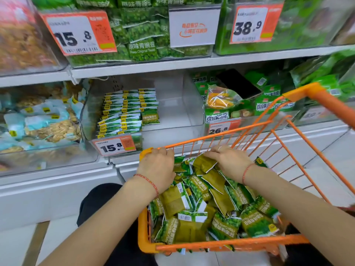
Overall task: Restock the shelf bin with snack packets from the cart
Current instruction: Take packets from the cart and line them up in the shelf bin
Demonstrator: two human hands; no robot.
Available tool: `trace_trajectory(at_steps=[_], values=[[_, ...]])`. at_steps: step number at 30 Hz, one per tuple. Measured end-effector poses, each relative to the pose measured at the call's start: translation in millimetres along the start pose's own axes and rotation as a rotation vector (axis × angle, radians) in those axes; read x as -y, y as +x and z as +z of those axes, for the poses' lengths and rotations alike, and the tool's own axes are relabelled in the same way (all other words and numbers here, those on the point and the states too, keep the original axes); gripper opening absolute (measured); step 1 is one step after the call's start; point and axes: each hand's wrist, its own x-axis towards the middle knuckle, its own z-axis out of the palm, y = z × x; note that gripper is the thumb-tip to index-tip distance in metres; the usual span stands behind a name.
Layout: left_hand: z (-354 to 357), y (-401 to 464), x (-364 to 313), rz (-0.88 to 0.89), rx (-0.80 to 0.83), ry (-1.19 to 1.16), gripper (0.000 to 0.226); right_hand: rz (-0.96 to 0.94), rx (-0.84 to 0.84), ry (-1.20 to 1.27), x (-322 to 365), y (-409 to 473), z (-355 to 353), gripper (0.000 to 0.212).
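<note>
An orange wire cart [226, 244] in front of me holds a heap of green pea snack packets [209, 204]. My left hand [157, 166] reaches into the cart's far left corner, fingers curled down among packets. My right hand [228, 162] lies over the far end of the heap, fingers bent onto a packet [203, 164]; whether it grips is unclear. Behind the cart, the clear shelf bin [172, 112] with a 15.8 tag holds neat rows of green packets [126, 112] on its left side; its right side is bare.
Neighbouring bins hold pale blue nut packets [44, 123] on the left and green mixed-snack bags [240, 104] on the right. An upper shelf [172, 66] carries more green packets. A white base panel runs below the bins. My dark-clothed knee [99, 204] is left of the cart.
</note>
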Motion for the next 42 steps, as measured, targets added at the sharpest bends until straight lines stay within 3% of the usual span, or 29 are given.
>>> trace_trajectory(at_steps=[3,6,11,14,16,19,22,26,28,33,36,38,42], values=[[6.7,6.4,0.1,-0.019,0.023,-0.072,0.035,-0.013,-0.075,0.010,-2.4,-0.7,9.2,0.052],[11.4,8.5,1.6,-0.002,0.020,-0.111,0.030,-0.008,-0.254,0.252,-7.1,-2.8,8.1,0.030],[18.0,10.3,9.1,0.044,-0.032,-0.056,0.025,0.169,-0.308,1.021,-5.3,-10.2,-6.6,0.009],[13.3,7.7,8.7,0.035,-0.101,-0.102,0.024,0.278,-0.335,1.325,-3.8,-15.2,-12.0,0.019],[5.2,4.7,10.6,-0.003,-0.203,-0.268,0.020,0.380,-0.355,1.476,-4.5,-14.9,-16.4,0.025],[-15.5,1.8,16.9,-0.030,-0.261,-0.748,0.014,0.512,-0.409,1.589,-7.7,-12.2,-19.4,0.035],[-34.4,1.9,15.2,-0.049,-0.097,-1.310,0.019,0.619,-0.378,1.719,-0.8,-10.8,-21.9,0.020],[-39.2,5.4,4.7,-0.107,0.132,-1.623,0.020,0.643,-0.191,1.876,16.7,-12.2,-18.9,0.026],[-35.0,8.6,1.5,-0.151,0.167,-1.664,0.019,0.580,-0.127,1.938,22.7,-16.5,-21.0,0.010],[-26.2,17.8,-9.5,-0.246,0.122,-1.572,0.017,0.406,-0.039,2.021,23.7,-24.6,-25.9,0.014],[-27.2,24.2,-18.5,-0.251,0.051,-1.500,0.018,0.380,0.074,1.996,23.9,-24.7,-24.5,0.030],[-29.4,28.4,-20.9,-0.247,0.012,-1.472,0.019,0.381,0.119,2.082,21.8,-25.5,-23.4,0.024],[-34.1,34.2,-19.5,-0.262,-0.029,-1.482,0.019,0.317,0.105,2.199,16.0,-25.8,-21.7,0.032]])
